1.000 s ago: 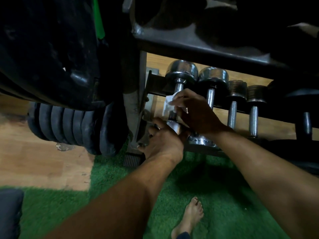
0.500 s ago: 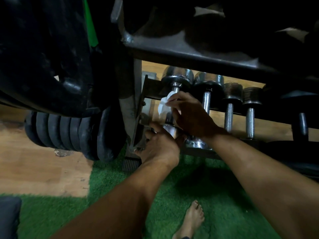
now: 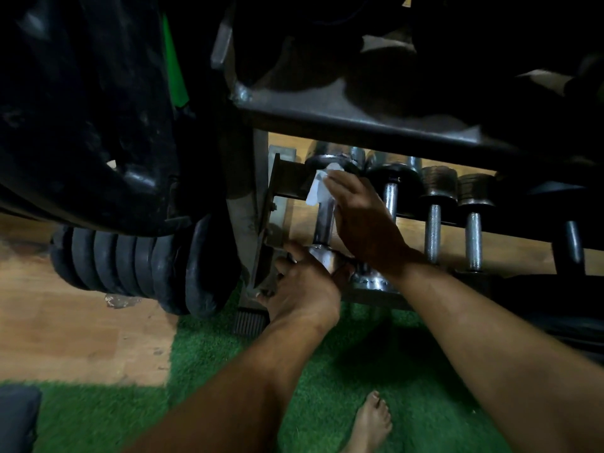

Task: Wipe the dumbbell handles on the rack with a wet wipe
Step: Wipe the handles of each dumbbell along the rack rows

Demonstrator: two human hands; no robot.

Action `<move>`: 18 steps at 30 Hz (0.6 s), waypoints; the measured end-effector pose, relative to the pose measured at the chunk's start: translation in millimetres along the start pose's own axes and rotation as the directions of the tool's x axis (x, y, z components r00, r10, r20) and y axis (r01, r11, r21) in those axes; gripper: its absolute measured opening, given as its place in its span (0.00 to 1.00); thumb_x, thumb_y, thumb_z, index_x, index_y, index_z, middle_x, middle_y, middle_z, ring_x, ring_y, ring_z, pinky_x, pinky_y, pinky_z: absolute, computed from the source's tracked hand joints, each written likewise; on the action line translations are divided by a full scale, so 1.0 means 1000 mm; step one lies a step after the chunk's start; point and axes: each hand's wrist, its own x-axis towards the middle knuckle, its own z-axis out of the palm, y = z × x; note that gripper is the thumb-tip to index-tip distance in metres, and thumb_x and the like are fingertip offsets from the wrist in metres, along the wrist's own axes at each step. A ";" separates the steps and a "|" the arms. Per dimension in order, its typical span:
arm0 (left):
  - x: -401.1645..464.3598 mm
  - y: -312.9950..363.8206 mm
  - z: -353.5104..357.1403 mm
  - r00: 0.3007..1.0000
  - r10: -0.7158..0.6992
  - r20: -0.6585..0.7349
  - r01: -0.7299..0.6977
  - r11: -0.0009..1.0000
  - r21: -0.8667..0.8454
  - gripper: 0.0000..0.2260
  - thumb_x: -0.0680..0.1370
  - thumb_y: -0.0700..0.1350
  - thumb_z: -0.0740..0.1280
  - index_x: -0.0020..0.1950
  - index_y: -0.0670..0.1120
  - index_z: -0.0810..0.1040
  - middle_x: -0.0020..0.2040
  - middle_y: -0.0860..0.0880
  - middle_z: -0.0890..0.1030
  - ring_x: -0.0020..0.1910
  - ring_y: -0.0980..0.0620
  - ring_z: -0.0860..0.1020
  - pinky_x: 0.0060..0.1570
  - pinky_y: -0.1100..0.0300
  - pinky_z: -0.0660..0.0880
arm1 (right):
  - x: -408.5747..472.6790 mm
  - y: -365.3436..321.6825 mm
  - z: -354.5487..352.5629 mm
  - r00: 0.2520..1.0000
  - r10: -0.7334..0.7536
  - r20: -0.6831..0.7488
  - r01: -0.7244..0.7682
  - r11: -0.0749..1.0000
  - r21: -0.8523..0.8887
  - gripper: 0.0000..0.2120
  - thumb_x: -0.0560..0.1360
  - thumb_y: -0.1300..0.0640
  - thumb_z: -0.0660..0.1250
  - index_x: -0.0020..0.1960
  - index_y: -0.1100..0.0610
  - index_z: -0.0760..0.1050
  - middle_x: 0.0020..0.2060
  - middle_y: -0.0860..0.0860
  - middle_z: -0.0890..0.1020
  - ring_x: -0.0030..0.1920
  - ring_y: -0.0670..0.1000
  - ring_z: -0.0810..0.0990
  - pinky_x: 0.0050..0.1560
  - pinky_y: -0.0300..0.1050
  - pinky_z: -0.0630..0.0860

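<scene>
The right hand (image 3: 362, 217) pressed the wet wipe (image 3: 318, 188) on the far end of the leftmost dumbbell handle (image 3: 325, 220), low on the rack (image 3: 359, 122), its fingers nearly straight; the left hand (image 3: 304, 282) curled around that dumbbell's near head. The loosely held wipe might slip off. I counted five handles, one wipe, two hands

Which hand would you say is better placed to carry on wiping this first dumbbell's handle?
The right hand, I would judge: it already presses the wet wipe against the top of the handle. The left hand grips the near chrome head, seemingly steadying the dumbbell.
</scene>
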 end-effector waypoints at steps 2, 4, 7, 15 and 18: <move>0.000 -0.001 0.001 1.000 0.002 0.001 -0.002 1.000 -0.009 0.52 0.74 0.75 0.60 0.81 0.44 0.39 0.79 0.39 0.57 0.74 0.33 0.66 0.70 0.29 0.62 | 0.001 0.000 0.003 0.999 0.034 -0.040 -0.033 0.999 0.037 0.19 0.74 0.71 0.64 0.64 0.64 0.78 0.62 0.62 0.79 0.60 0.60 0.79 0.60 0.52 0.78; 0.001 -0.001 0.001 1.000 0.007 -0.006 -0.007 1.000 -0.018 0.51 0.75 0.74 0.61 0.81 0.44 0.40 0.78 0.39 0.58 0.74 0.33 0.67 0.70 0.29 0.61 | 0.002 0.001 0.002 0.990 0.111 -0.083 -0.102 0.990 0.101 0.14 0.74 0.67 0.61 0.56 0.63 0.81 0.54 0.61 0.81 0.50 0.60 0.82 0.51 0.50 0.80; 0.001 -0.002 0.002 1.000 0.012 -0.015 -0.012 1.000 -0.026 0.50 0.75 0.74 0.60 0.81 0.44 0.41 0.77 0.39 0.59 0.73 0.33 0.67 0.70 0.29 0.61 | 0.000 0.001 -0.001 0.972 0.205 -0.115 -0.185 0.968 0.169 0.14 0.72 0.66 0.60 0.52 0.63 0.82 0.50 0.61 0.82 0.46 0.60 0.82 0.48 0.46 0.76; 0.004 -0.002 0.006 0.999 0.007 -0.043 -0.008 1.000 -0.015 0.48 0.74 0.74 0.61 0.79 0.43 0.46 0.75 0.38 0.62 0.69 0.34 0.72 0.68 0.31 0.65 | 0.003 0.007 -0.005 0.883 0.454 0.122 -0.460 0.785 0.414 0.10 0.70 0.67 0.65 0.46 0.56 0.79 0.43 0.50 0.83 0.44 0.48 0.81 0.42 0.40 0.73; 0.004 -0.003 0.006 0.999 0.012 -0.049 -0.013 1.000 -0.018 0.47 0.75 0.73 0.63 0.78 0.44 0.48 0.73 0.39 0.64 0.67 0.34 0.73 0.67 0.32 0.66 | 0.005 0.007 -0.007 0.871 0.479 0.111 -0.478 0.770 0.422 0.14 0.71 0.67 0.67 0.54 0.57 0.80 0.50 0.52 0.84 0.49 0.49 0.81 0.47 0.38 0.73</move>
